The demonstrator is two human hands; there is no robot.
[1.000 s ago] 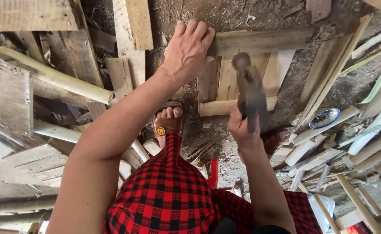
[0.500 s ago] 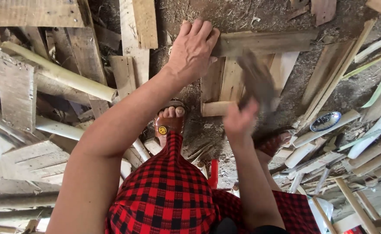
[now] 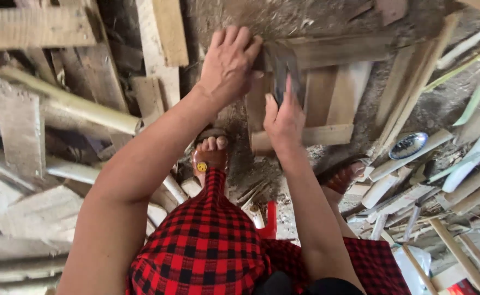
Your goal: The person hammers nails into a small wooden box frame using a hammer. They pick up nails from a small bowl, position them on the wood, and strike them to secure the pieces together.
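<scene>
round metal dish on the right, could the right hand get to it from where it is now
Probably yes. The round metal dish lies in the open on the ground, only loose slats around it. But the right hand is wrapped around the hammer over the wooden frame, so it isn't free.

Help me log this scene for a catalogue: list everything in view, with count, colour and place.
wooden frame: one, pale brown slats, centre on the dirt ground
hammer: one, dark, on the frame's top slat
scrap planks: many, grey-brown, heaped left
bamboo pole: one, pale, lying across the left heap
wood sticks: many, pale, piled right
round tin: one, silvery-blue, right of the frame
red object: one, below the frame, kind unclear
sandals: two, brown, on the feet
checked cloth: red-black, on the lap
left hand: pressing the frame's top corner
right hand: grip on the hammer
</scene>
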